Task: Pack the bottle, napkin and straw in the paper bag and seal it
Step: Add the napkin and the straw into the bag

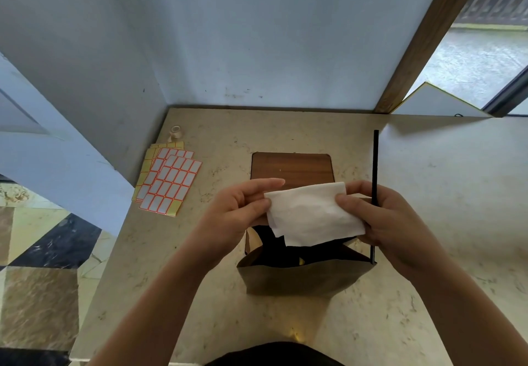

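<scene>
My left hand [240, 208] and right hand [380, 217] pinch the folded white paper napkin [311, 217], fingers clenched on its ends, right also clamping the thin black straw [375, 165], directly above the open brown paper bag [300, 280] for dropping in.

**Beige stone table and what rests on it**

A mottled beige table [428, 194] stands against a blue wall. On it: an open brown paper bag [300, 280] near the front edge, a wooden board [291, 167] just behind it, overlapping label sheets [168, 180] at the left, and what may be a tape roll [175, 130] behind them.
</scene>
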